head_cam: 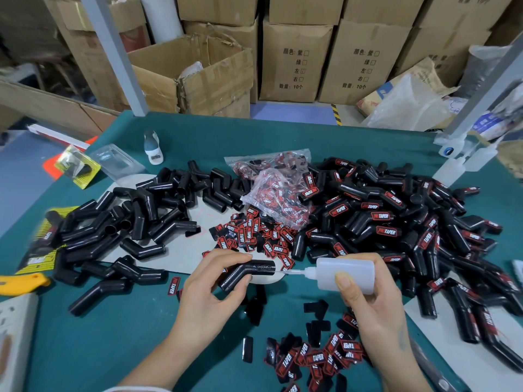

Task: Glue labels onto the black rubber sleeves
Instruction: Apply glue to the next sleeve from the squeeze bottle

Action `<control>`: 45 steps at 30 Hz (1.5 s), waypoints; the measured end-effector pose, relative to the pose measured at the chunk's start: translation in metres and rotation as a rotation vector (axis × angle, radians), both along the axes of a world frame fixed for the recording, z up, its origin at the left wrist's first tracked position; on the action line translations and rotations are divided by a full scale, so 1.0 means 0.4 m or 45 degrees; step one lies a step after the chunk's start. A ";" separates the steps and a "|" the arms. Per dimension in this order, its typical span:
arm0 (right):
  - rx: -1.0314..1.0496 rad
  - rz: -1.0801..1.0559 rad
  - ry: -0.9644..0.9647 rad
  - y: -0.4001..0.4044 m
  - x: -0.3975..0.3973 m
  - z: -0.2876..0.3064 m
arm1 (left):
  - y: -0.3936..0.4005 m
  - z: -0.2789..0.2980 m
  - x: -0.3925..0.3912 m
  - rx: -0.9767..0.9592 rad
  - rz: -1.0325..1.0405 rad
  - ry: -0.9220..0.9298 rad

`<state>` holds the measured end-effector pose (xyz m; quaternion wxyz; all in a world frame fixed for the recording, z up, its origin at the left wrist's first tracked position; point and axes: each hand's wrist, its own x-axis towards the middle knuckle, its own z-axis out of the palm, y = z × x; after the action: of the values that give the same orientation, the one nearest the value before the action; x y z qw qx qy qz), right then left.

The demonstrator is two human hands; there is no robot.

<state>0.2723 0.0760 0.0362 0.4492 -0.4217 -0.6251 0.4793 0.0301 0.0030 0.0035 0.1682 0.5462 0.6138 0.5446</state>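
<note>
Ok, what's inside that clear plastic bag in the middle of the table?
The clear plastic bag holds red and black labels packed loosely, some reading TAPER. It lies on black rubber sleeves. How many labels it holds and what is under it cannot be seen.

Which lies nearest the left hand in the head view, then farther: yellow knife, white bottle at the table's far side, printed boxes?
From the left hand:
1. Yellow knife, table's left edge.
2. White bottle, far side of table.
3. Printed boxes, behind the table.
</note>
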 end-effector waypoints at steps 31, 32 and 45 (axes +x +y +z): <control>-0.013 -0.010 -0.010 -0.002 0.002 0.001 | 0.003 -0.015 -0.003 0.098 -0.081 0.048; -0.015 -0.003 -0.004 -0.002 0.001 0.001 | 0.002 -0.015 -0.002 0.099 -0.083 0.050; 0.003 -0.017 -0.008 0.004 0.008 -0.001 | 0.006 -0.011 -0.005 0.103 -0.062 0.033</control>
<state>0.2754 0.0775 0.0358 0.4510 -0.4267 -0.6242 0.4742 0.0283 0.0056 -0.0010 0.1511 0.5744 0.5799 0.5576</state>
